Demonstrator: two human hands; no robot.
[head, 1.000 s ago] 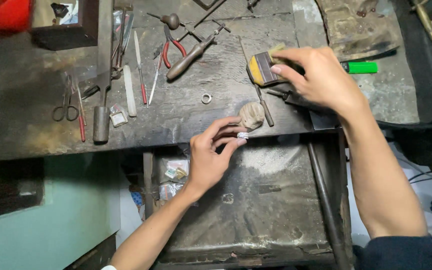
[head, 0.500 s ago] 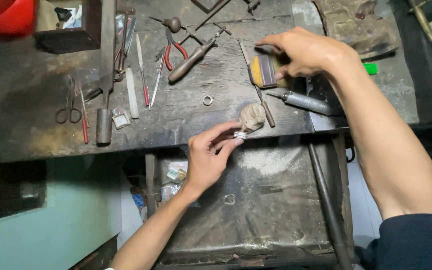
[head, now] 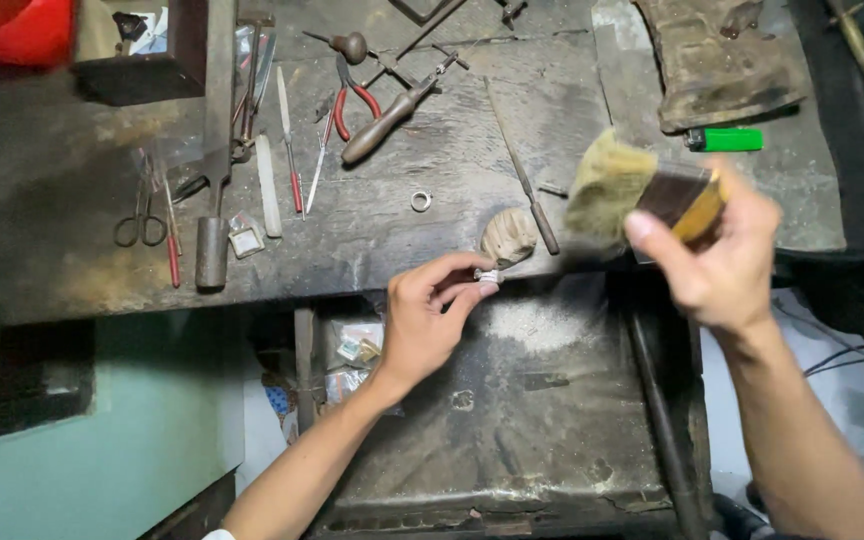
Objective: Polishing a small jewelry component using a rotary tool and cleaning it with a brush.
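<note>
the desk (head: pixel 102 260) is dark, worn wood, rough and stained. the brush (head: pixel 642 195) has pale, soft bristles and a dark wooden handle with a yellow end. the small ring (head: pixel 488 275) looks like shiny pale metal. the lighter (head: pixel 724 139) is glossy green plastic.

My left hand (head: pixel 422 325) reaches up from below, forearm angled in from the lower left, thumb and forefinger pinched together at the tips. My right hand (head: pixel 717 255) is raised higher, palm toward me, fingers curled closed, forearm running down to the lower right
</note>
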